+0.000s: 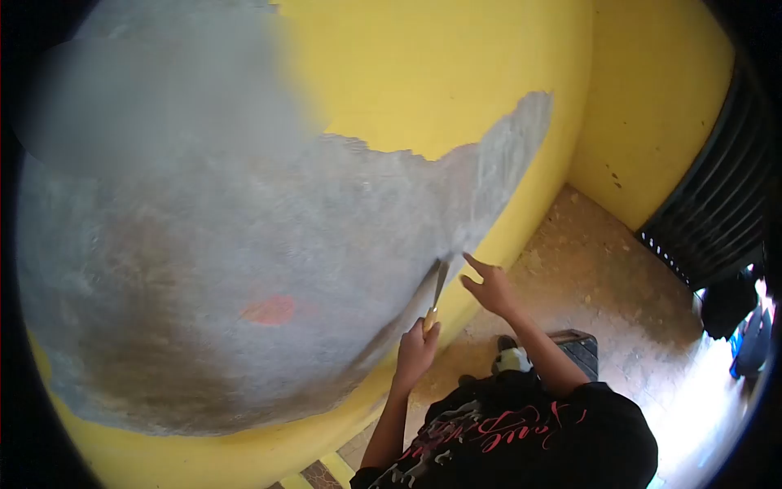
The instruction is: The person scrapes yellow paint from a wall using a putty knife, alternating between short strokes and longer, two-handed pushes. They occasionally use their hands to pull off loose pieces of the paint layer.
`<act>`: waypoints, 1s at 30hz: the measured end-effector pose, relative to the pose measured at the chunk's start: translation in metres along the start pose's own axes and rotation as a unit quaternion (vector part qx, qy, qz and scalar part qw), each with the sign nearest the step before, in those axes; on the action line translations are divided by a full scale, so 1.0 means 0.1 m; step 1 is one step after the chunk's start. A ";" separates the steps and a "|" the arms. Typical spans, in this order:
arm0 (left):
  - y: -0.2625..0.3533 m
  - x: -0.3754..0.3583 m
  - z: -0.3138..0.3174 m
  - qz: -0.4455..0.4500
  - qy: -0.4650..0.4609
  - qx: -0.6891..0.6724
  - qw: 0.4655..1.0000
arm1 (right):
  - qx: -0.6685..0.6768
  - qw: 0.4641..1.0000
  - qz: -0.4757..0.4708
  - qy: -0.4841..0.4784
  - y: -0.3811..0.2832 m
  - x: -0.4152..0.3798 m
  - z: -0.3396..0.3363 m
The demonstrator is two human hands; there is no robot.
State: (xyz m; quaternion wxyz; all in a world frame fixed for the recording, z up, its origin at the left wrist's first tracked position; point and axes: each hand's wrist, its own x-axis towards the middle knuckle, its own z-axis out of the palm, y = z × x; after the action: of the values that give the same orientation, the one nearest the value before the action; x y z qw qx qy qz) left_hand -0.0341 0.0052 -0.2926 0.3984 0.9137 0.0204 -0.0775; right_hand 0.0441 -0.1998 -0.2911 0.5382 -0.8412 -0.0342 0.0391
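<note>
My left hand [417,346] is closed around the wooden handle of a scraper [441,281], whose metal blade points up at the wall. The blade's tip meets the grey patch [326,244] near its lower right edge. To the right of the blade, my right hand [490,287] is empty, with the index finger stretched out and its tip at the border of grey and yellow. A reddish spot [273,310] shows on the grey surface. Yellow paint [423,73] surrounds the grey area with a ragged upper edge.
Brown floor [603,261] with scattered bits lies at the right, below a yellow side wall [660,114]. A dark slatted gate [717,187] stands at the far right. A dark box-like object [577,350] sits behind my right forearm.
</note>
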 end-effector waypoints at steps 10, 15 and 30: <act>-3.17 -0.70 0.95 -0.161 -0.267 0.288 0.906 | -0.351 0.913 0.190 0.080 6.25 -4.28 0.00; -3.02 -0.81 1.13 -0.237 -0.291 0.228 0.899 | -0.249 0.802 0.542 -0.028 5.06 -4.13 -0.36; 0.04 0.12 0.46 0.011 0.135 -0.142 0.981 | 0.013 0.980 0.195 0.031 3.63 -0.71 0.17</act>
State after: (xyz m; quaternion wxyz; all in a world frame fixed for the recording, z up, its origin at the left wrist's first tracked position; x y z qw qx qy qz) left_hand -0.0274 -0.0309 -0.3225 0.5183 0.8502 0.0744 0.0549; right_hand -0.0228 -0.3430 -0.6257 0.5321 -0.8254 0.1477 0.1174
